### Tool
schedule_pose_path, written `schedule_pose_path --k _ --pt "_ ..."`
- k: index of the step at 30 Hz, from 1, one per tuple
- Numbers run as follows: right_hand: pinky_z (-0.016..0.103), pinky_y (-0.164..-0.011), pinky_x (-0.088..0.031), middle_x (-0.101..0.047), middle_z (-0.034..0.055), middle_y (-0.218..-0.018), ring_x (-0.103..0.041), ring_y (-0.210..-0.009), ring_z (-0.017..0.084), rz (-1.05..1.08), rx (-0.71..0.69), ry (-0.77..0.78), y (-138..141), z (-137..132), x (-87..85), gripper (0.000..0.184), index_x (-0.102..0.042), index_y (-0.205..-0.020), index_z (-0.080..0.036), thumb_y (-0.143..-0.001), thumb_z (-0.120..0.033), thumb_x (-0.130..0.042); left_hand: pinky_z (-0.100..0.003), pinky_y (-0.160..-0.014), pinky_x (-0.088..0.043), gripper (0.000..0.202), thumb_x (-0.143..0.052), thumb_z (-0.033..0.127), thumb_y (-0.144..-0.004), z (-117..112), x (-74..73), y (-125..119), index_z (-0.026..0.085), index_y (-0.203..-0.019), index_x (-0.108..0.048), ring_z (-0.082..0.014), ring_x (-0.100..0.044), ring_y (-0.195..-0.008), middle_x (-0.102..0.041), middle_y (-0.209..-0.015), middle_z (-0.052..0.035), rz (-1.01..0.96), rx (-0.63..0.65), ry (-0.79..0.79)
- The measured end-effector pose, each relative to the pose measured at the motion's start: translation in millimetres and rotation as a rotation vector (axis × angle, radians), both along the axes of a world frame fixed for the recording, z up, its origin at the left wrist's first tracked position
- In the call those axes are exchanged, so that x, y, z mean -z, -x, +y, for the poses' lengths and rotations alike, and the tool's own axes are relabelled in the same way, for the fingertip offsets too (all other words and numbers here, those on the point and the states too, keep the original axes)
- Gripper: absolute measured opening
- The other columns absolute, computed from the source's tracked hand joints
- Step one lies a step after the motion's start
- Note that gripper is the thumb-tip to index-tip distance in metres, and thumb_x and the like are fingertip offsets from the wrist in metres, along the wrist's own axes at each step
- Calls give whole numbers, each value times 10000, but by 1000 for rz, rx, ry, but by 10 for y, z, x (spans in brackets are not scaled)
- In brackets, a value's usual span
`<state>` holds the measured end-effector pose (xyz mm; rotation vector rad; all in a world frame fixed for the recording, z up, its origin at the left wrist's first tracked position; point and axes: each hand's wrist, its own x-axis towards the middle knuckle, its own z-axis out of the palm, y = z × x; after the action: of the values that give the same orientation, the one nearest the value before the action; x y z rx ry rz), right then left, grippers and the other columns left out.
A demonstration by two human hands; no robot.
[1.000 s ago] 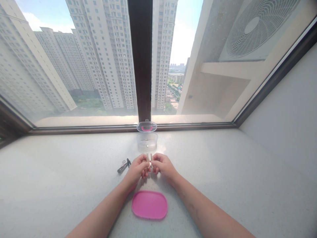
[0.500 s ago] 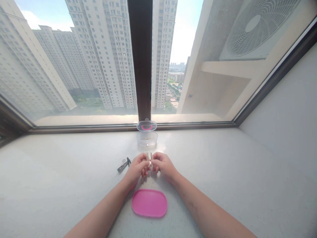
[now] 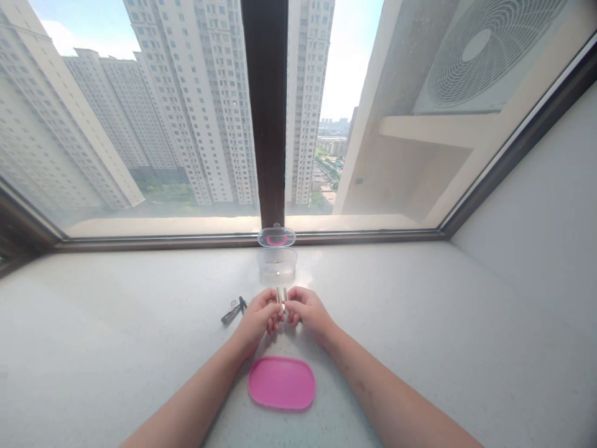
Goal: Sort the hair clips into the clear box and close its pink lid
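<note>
My left hand (image 3: 257,317) and my right hand (image 3: 308,311) meet over the white sill, fingers pinched together on a small pale two-pronged object (image 3: 281,296) held upright between them. I cannot make out what the object is. Just behind it stands a clear plastic container (image 3: 277,265) with small items inside, its clear lid (image 3: 277,237) with a pink mark leaning behind it at the window frame. A pink oval lid (image 3: 282,383) lies flat on the sill, close in front of my hands.
A small black clip-like item (image 3: 234,310) lies left of my left hand. The white sill (image 3: 116,323) runs wide to both sides, bounded by the window frame (image 3: 265,112) at the back and a white wall (image 3: 536,205) on the right.
</note>
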<state>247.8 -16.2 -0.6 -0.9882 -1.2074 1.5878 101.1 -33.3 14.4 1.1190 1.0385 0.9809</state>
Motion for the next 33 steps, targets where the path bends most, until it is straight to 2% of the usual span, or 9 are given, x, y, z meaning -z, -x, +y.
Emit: schedule_pose_path --k 33 --pt "181 -391 -395 -558 -34 -518 -527 -446 104 -8 0 -20 -9 11 26 119 -544 -703 -162 -682 -239 -633 -144 -355 -294 131 -547 226 -744 0 14 4 152 -852 -534 -72 -474 -420 -579 -607 12 18 5 -31"
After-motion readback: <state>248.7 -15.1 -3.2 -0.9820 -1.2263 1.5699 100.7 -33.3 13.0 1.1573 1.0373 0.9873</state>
